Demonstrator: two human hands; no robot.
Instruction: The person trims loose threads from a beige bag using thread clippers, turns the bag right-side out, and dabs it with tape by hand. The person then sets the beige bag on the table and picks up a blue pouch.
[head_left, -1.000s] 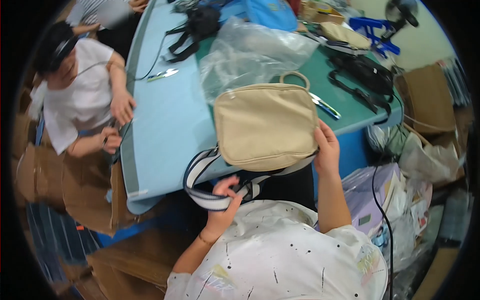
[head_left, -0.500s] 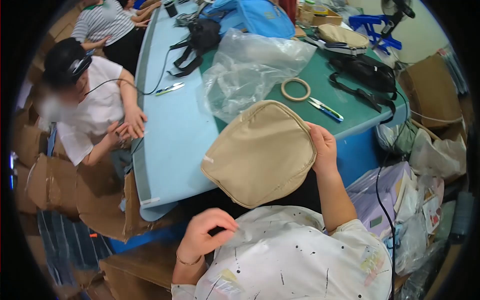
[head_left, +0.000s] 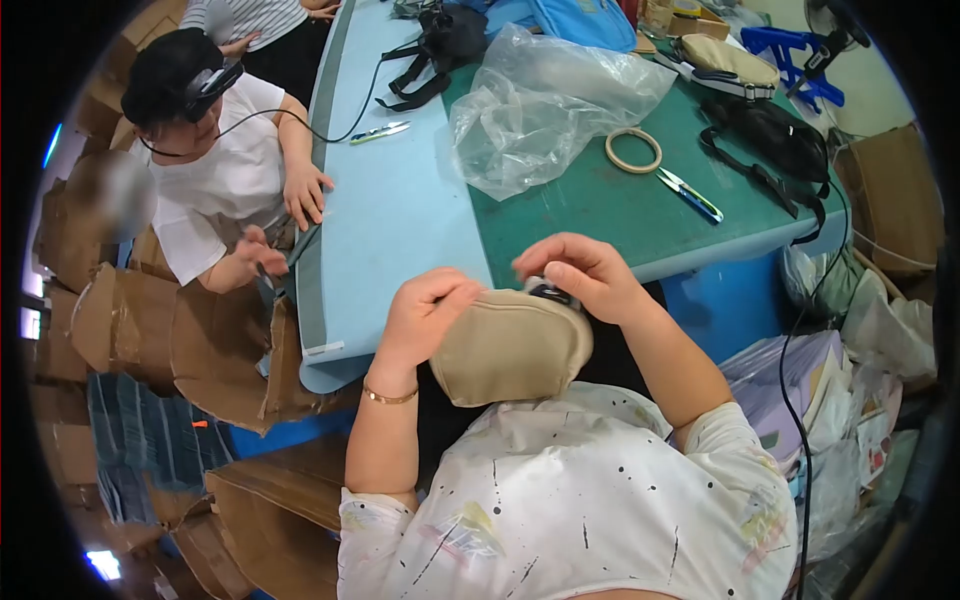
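Note:
A beige fabric bag (head_left: 515, 350) with a piped seam hangs tilted in front of my body, beyond the table's near edge. My left hand (head_left: 430, 315) pinches its upper left edge between thumb and fingers. Just above the upper right edge is my right hand (head_left: 590, 280), loosely curved with thumb and fingers apart. Beneath that thumb, a small dark and whitish part (head_left: 550, 291) shows at the bag's top; I cannot make out what it is.
On the table (head_left: 400, 230) lie clear plastic (head_left: 550, 105), a tape ring (head_left: 633, 150), thread snips (head_left: 690, 195), more snips (head_left: 380, 133), and black bags (head_left: 770, 140). A co-worker (head_left: 215, 170) sits at left. Cardboard boxes (head_left: 220, 340) and wrapped goods (head_left: 790, 390) flank me.
The bag has come lower and closer to me and now shows a smaller outline. My left hand has risen and taken its edge; my right hand has left its side and moved over its top.

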